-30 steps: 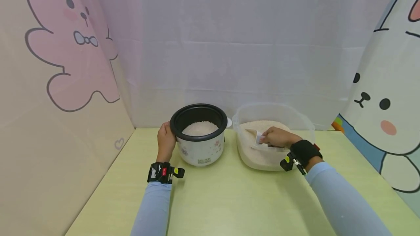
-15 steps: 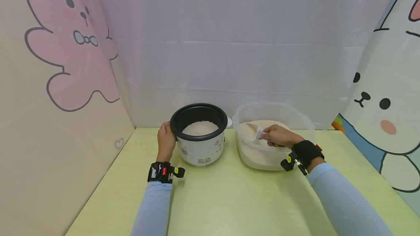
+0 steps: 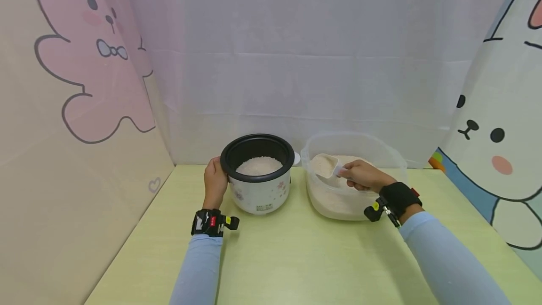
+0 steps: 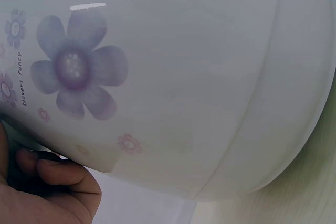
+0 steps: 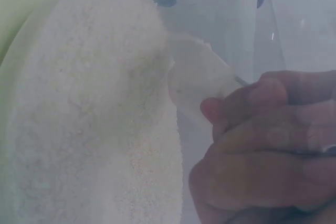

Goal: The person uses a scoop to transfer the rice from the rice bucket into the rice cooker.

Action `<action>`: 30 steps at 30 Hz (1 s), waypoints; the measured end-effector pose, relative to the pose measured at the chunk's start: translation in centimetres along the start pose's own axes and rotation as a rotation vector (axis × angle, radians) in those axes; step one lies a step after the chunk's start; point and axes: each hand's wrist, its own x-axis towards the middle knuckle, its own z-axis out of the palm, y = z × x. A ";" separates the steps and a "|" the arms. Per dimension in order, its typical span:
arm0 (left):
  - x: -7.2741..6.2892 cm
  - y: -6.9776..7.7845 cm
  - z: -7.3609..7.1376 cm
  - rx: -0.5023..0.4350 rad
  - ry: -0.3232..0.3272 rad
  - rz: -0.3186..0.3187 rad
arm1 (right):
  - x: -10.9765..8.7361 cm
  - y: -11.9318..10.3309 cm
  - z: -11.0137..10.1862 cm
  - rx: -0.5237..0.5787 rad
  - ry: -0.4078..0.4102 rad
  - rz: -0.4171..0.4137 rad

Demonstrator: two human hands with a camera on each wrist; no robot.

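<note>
On the left stands a white rice cooker [image 3: 260, 197] with flower prints and a black inner rim, lidless, with white rice [image 3: 259, 166] inside. My left hand [image 3: 215, 183] grips its left side just under the rim; in the left wrist view the fingers [image 4: 68, 174] curl there beside the flowered wall. My right hand [image 3: 362, 175] pinches the handle of a white scoop [image 3: 325, 165] heaped with rice. That scoop is over the rice in the clear plastic bin [image 3: 311, 192]. In the right wrist view, the bin's wall comes between the camera and the scoop [image 5: 197, 72].
Cooker and bin stand side by side on a pale green table [image 3: 296, 258], near the white curtain [image 3: 296, 60] at the back. A small white part [image 3: 297, 158] juts from the cooker's right side toward the bin. Cartoon-printed curtains [image 3: 499, 145] hang at both sides.
The scoop, partly sunk in the rice before, has come up and tilted level, now full of rice. My right hand shifted slightly right. The left hand and the cooker stay in place.
</note>
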 end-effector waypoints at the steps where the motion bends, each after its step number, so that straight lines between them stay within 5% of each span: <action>1: 0.0 0.0 0.0 0.003 -0.001 -0.004 | -0.1 0.1 0.0 0.007 0.005 0.003; 30: 0.0 -0.3 0.0 0.012 0.010 0.013 | -0.9 -0.9 -1.0 0.421 0.187 -0.047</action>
